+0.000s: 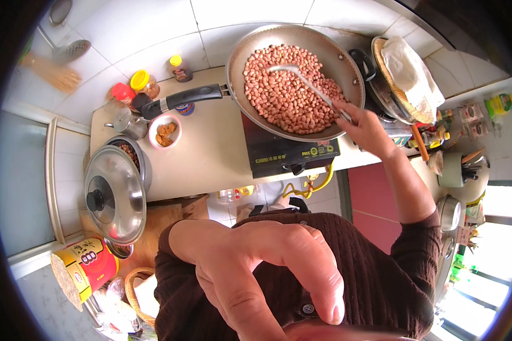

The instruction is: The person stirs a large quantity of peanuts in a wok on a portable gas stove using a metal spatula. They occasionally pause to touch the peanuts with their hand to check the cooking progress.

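Note:
My right hand [367, 131] is closed around the handle of a metal spatula [313, 88], whose head rests among reddish-brown peanuts [284, 96]. They fill much of a deep grey frying pan [242, 51] on a black cooktop [279, 162]; the pan's black handle [182, 101] points left. Large and close to the camera, my left hand [261, 258] is raised in front of my brown top. Its fingers bend, with thumb and forefinger apart and nothing visible between them; the lower part runs out of the picture.
On the left of the counter [210, 153] stand a pink-rimmed bowl [166, 132] of brown pieces, a pot [145, 165] partly covered by a steel lid [119, 196], and lidded jars [145, 83]. Right of the pan, a cloth-covered basket [407, 74] sits atop another pan. A yellow hose [318, 184] hangs below.

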The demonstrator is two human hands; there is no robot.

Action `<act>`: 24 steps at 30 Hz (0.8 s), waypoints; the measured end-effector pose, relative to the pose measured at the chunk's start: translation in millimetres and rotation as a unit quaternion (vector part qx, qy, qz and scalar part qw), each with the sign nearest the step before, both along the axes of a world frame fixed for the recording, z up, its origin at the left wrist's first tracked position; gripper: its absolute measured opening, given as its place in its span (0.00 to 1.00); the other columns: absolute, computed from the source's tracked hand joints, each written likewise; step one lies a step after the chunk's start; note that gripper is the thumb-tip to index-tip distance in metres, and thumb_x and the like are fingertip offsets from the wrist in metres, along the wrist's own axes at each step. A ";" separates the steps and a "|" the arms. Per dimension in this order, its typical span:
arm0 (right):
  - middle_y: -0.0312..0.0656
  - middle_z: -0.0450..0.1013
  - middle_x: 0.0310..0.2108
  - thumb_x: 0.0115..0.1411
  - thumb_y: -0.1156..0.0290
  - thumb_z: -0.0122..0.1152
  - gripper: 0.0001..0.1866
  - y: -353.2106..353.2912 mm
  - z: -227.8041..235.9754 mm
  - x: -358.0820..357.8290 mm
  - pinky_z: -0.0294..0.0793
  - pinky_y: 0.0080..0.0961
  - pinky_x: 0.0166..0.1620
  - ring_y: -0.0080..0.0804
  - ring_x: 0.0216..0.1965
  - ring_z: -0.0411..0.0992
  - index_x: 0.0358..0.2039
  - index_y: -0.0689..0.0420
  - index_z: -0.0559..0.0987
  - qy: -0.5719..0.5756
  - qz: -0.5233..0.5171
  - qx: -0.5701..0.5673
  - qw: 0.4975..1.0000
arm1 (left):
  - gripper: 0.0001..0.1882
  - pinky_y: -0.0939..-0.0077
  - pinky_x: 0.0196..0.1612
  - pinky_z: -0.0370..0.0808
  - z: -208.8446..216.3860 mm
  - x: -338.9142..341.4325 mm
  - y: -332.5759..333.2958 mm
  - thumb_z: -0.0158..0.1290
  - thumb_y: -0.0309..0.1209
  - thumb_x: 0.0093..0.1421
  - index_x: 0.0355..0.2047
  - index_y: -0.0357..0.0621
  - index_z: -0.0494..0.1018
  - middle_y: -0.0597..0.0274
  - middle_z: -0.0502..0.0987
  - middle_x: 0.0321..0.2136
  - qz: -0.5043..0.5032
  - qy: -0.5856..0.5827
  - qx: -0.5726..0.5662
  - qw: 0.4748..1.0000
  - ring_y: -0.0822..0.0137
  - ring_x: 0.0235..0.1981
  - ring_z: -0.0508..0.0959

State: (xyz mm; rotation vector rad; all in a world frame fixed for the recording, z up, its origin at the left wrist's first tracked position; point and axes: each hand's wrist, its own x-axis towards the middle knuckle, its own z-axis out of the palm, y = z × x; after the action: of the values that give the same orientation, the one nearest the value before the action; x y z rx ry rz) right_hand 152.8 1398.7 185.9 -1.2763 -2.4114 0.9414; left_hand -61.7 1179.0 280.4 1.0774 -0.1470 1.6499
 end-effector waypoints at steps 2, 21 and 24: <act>0.42 0.72 0.22 0.60 0.68 0.59 0.23 -22.3 15.0 14.6 0.68 0.24 0.29 0.21 0.22 0.63 0.57 0.54 0.75 -0.019 0.020 -0.044 0.999 | 0.03 0.73 0.33 0.76 -0.3 -1.4 -2.8 0.61 0.37 0.59 0.33 0.61 0.84 0.53 0.74 0.40 -0.003 0.012 -0.014 1.000 0.58 0.34 0.76; 0.25 0.61 0.14 0.70 0.68 0.47 0.20 -36.7 68.5 100.7 0.56 0.12 0.17 0.10 0.14 0.58 0.60 0.58 0.71 -0.072 -0.026 -0.176 0.981 | 0.15 0.63 0.47 0.71 -67.6 -36.2 7.0 0.48 0.38 0.68 0.34 0.45 0.81 0.51 0.71 0.43 0.016 0.106 -0.059 0.993 0.58 0.44 0.74; 0.24 0.59 0.14 0.70 0.67 0.48 0.20 -14.6 54.8 110.4 0.54 0.12 0.16 0.10 0.13 0.56 0.60 0.58 0.70 -0.085 -0.046 -0.163 0.982 | 0.08 0.65 0.42 0.73 -89.0 -42.5 -6.8 0.50 0.41 0.67 0.40 0.57 0.75 0.58 0.68 0.39 0.077 0.145 -0.181 0.970 0.60 0.38 0.72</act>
State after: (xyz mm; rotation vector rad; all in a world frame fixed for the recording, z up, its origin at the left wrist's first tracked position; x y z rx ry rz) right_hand 263.2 1384.1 240.7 -1.6265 -2.3642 1.2873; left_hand -104.2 1172.2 191.5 1.0499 0.4241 1.5571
